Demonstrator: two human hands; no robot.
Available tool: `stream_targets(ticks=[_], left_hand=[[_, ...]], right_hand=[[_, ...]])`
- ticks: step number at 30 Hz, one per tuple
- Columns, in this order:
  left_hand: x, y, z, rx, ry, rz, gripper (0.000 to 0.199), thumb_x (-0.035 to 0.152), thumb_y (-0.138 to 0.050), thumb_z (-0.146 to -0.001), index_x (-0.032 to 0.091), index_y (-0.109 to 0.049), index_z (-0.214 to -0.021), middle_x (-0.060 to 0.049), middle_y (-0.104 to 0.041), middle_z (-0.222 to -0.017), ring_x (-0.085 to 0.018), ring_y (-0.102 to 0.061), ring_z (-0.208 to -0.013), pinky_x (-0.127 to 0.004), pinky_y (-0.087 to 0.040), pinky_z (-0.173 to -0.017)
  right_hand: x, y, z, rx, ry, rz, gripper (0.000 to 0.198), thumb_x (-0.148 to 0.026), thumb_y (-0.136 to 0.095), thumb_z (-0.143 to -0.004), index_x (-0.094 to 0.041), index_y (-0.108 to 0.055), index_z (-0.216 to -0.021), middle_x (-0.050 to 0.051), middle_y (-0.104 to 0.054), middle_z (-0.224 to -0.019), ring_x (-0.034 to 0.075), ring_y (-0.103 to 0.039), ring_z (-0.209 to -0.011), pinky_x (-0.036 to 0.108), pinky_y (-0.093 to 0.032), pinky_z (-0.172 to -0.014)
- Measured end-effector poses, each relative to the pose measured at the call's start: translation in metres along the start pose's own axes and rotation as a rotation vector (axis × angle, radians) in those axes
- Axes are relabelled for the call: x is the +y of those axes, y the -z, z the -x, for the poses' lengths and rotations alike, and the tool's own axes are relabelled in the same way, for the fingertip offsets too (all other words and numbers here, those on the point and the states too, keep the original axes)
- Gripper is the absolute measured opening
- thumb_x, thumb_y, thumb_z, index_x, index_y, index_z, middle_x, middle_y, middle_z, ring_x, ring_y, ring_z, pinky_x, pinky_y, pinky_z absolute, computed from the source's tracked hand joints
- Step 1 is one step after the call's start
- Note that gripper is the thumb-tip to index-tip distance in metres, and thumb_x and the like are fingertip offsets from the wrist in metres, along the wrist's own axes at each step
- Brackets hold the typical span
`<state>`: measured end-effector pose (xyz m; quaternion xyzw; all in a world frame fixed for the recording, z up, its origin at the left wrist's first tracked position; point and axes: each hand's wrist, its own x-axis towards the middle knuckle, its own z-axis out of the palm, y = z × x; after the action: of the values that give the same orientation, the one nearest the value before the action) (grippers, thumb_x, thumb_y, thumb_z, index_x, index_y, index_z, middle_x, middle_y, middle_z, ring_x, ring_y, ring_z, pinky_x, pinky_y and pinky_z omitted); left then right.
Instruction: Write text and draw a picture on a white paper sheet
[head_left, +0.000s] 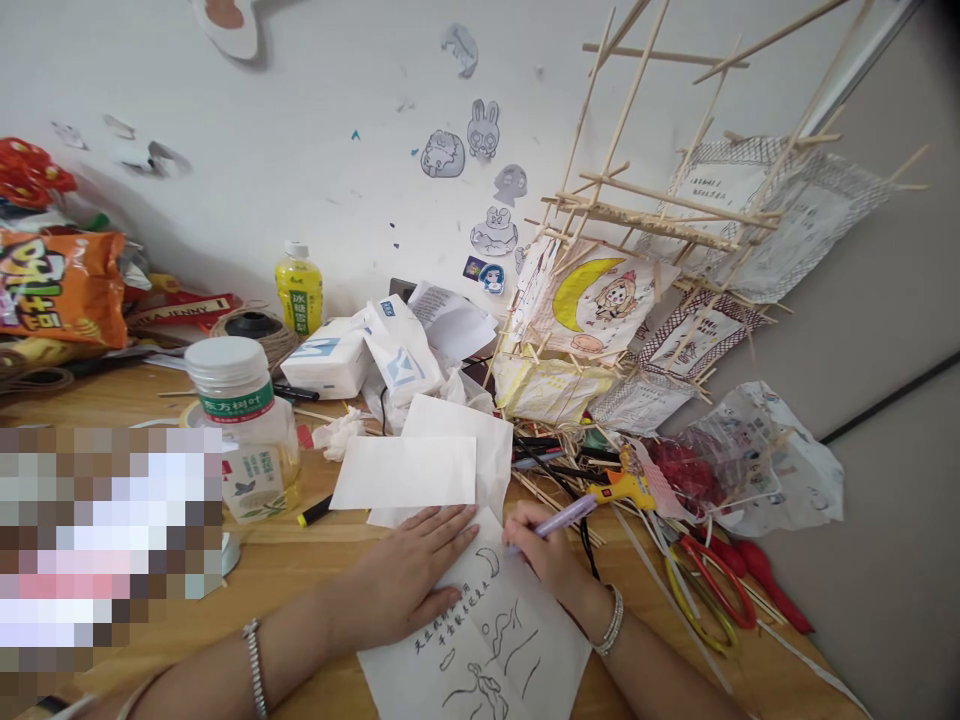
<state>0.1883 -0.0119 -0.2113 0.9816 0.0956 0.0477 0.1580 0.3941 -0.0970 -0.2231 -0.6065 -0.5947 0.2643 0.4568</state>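
A white sheet of paper [480, 625] lies on the wooden table, bearing handwritten characters, a crescent moon outline and line drawings. My left hand [401, 575] rests flat on the sheet's upper left part, fingers stretched out. A light purple pen [561, 514] is gripped in my right hand [546, 550], its tip end down at the paper just right of the crescent. Blank white sheets [409, 470] lie just beyond my left fingertips. A black marker with a yellow end [313, 511] is left of those sheets.
Left stands a clear jar with a white lid [238, 410]; a yellow bottle [298, 287] and tissue packs [330, 358] are behind. At right are a stick-and-paper frame [600, 300], a yellow glue gun [624, 487], scissors [716, 580] and loose sticks. A white wall [315, 120] closes the back.
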Motion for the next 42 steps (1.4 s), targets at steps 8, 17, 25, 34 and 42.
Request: stream_targets(ticks=[8, 17, 25, 34, 42], left_hand=[[-0.002, -0.004, 0.000, 0.133, 0.014, 0.079, 0.060, 0.030, -0.054, -0.082, 0.021, -0.029, -0.136, -0.012, -0.042, -0.134, -0.031, -0.034, -0.125, -0.048, -0.031, -0.100], [0.003, -0.004, 0.003, 0.262, 0.020, 0.165, 0.077, 0.009, -0.057, -0.072, 0.029, -0.021, -0.137, -0.008, -0.041, -0.130, -0.023, -0.044, -0.115, -0.036, -0.041, -0.093], [-0.007, -0.007, -0.003, 0.561, 0.117, -0.137, 0.049, 0.006, -0.050, -0.073, 0.019, -0.045, -0.120, -0.010, -0.054, -0.111, -0.024, -0.051, -0.102, -0.040, -0.044, -0.086], [-0.013, 0.002, 0.001, 0.492, 0.237, -0.331, 0.042, 0.006, -0.034, -0.081, 0.009, -0.046, -0.121, -0.012, -0.066, -0.095, -0.023, -0.061, -0.088, -0.039, -0.047, -0.081], [-0.034, 0.002, 0.002, 0.409, 0.364, -0.545, 0.044, 0.007, -0.033, -0.081, 0.007, -0.051, -0.121, -0.016, -0.061, -0.114, -0.028, -0.055, -0.107, -0.046, -0.040, -0.091]], right_hand=[[0.003, 0.023, -0.015, 0.102, 0.097, 0.116, 0.018, -0.030, -0.047, -0.086, -0.020, -0.060, -0.080, -0.002, -0.053, -0.057, 0.013, -0.051, -0.054, 0.023, -0.041, -0.054], [-0.004, 0.019, -0.010, -0.206, 0.115, 0.007, 0.021, -0.018, -0.065, -0.071, -0.022, -0.058, -0.091, -0.001, -0.063, -0.078, 0.014, -0.057, -0.067, 0.023, -0.045, -0.061], [-0.002, 0.015, -0.016, 0.025, 0.184, 0.220, 0.006, -0.016, -0.058, -0.074, -0.020, -0.061, -0.075, -0.003, -0.059, -0.067, 0.014, -0.054, -0.062, 0.022, -0.039, -0.058], [0.003, 0.028, -0.023, 0.322, 0.160, 0.145, 0.013, -0.023, -0.047, -0.083, -0.019, -0.060, -0.085, 0.003, -0.065, -0.083, 0.019, -0.059, -0.076, 0.026, -0.044, -0.069], [0.010, 0.029, -0.025, 0.338, 0.144, 0.114, 0.014, -0.020, -0.048, -0.080, -0.018, -0.058, -0.090, 0.005, -0.064, -0.088, 0.020, -0.060, -0.081, 0.028, -0.046, -0.073]])
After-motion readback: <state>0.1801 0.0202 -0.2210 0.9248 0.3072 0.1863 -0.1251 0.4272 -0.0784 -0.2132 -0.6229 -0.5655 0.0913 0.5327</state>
